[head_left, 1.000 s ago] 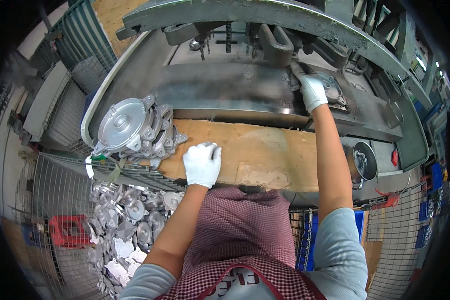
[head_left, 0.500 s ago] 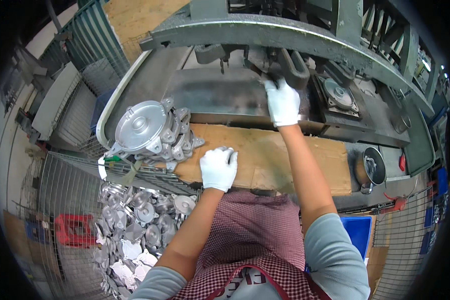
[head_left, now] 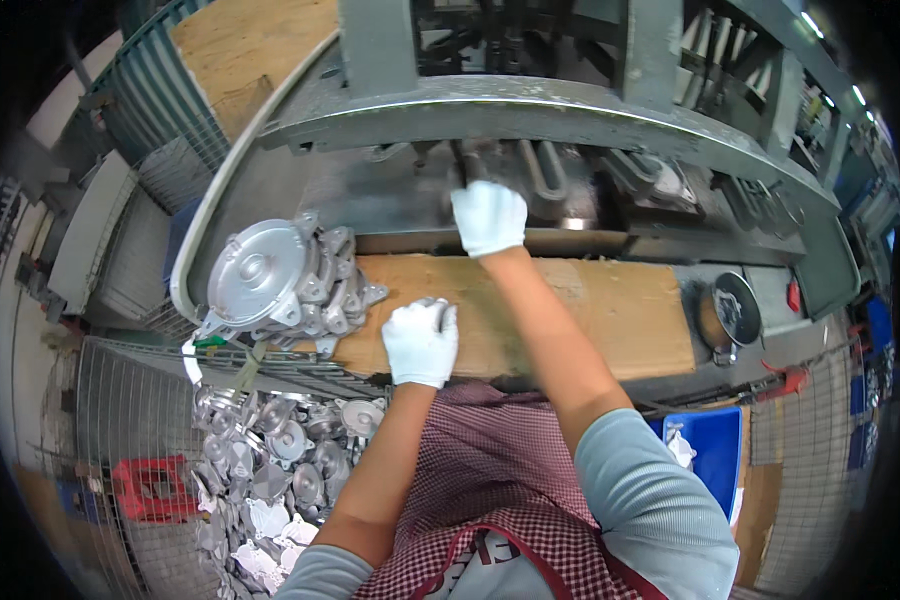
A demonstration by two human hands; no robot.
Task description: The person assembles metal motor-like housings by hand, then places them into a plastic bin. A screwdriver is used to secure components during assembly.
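Note:
My left hand [head_left: 420,342], in a white glove, rests on the brown cardboard sheet [head_left: 580,315] with its fingers curled in; nothing shows in it. My right hand [head_left: 490,218], also gloved, reaches over the grey metal machine bed [head_left: 370,200]. Its fingers are closed round a dark narrow tool [head_left: 460,168], too blurred to name its kind. Left of my left hand stands a stack of round silver cast-metal covers [head_left: 257,265] with lugs at their rims. Farther right, another silver casting [head_left: 670,185] sits partly hidden under the machine's crossbeam [head_left: 530,108].
Below the stack, a wire cage [head_left: 135,400] holds many loose castings [head_left: 290,440]. A metal pot [head_left: 735,310] stands at the cardboard's right end. A blue bin [head_left: 715,460] is by my right elbow. Grey looped arms [head_left: 545,180] hang over the bed.
My right hand has swept left across the machine bed with the dark tool. My left hand stays on the cardboard. The whole view has shifted, with the crossbeam now lower in it.

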